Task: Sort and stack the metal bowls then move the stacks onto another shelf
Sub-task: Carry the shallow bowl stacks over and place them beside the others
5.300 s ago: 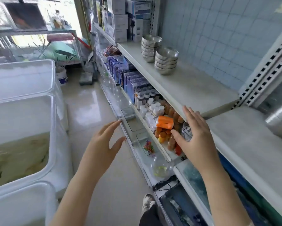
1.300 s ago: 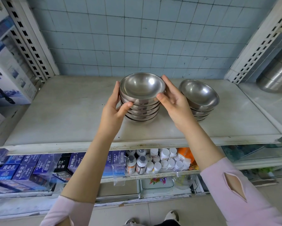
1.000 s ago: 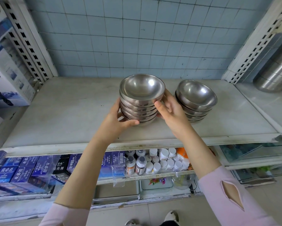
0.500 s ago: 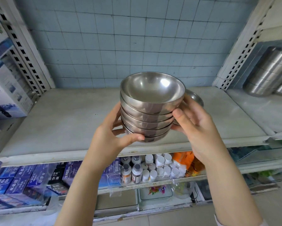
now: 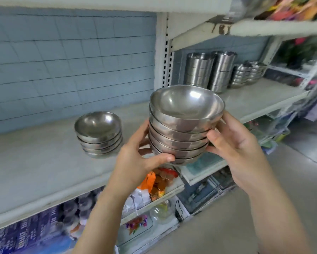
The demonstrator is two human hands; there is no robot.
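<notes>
The sorting looks finished: the bowls are already in two neat piles. The carried stack (image 5: 183, 125) is in the air between your hands, in front of the shelf edge, and touches no shelf. The second stack (image 5: 99, 134) stands on the left shelf (image 5: 34, 158), to the left of your left hand (image 5: 135, 162) and apart from it. So, as I judge it, the moving is only at its start. The carried stack must find its place, perhaps on the right shelf (image 5: 255, 99), where tall metal containers (image 5: 200, 70) stand at the back. After that, the second stack is left to fetch.

Your left hand grips the carried stack low on its left side, with the thumb curled across the front of the lowest bowls and the fingers behind. Your right hand (image 5: 240, 154) grips the right side. Its thumb presses on the middle bowls, and its fingers go round the back, where I cannot see them. The stack sits upright between both palms, and the top bowl shows its hollow to you.
</notes>
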